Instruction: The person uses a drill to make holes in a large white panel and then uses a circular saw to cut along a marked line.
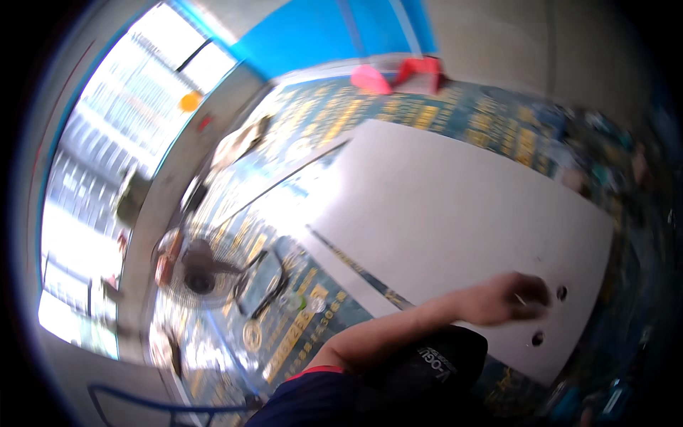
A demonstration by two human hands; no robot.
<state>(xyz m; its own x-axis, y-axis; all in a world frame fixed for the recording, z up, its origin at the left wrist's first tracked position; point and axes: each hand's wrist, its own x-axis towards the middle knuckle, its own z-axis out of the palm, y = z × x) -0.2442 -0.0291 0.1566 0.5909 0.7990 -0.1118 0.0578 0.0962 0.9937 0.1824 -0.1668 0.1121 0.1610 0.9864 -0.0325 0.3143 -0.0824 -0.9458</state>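
Note:
From the lower edge my left arm reaches right across a large pale flat panel (441,206) lying on the floor. My left hand (516,299) is over the panel's near right part, beside two dark round holes; the upper hole (562,292) is closest to it. Motion smears the fingers, and a thin whitish streak shows at them, too blurred to name. Whether the hand touches the panel I cannot tell. A black rounded thing with white lettering (434,366) sits below my forearm and covers part of the panel's near edge. My right hand does not show.
Green sheeting with yellow print (284,356) covers the floor. A narrow pale strip (341,274) lies along the panel's left side. Further left stands a round fan (203,274), near a bright window (107,164). A red stool-like thing (420,75) is at the back; blurred clutter (590,171) lies right.

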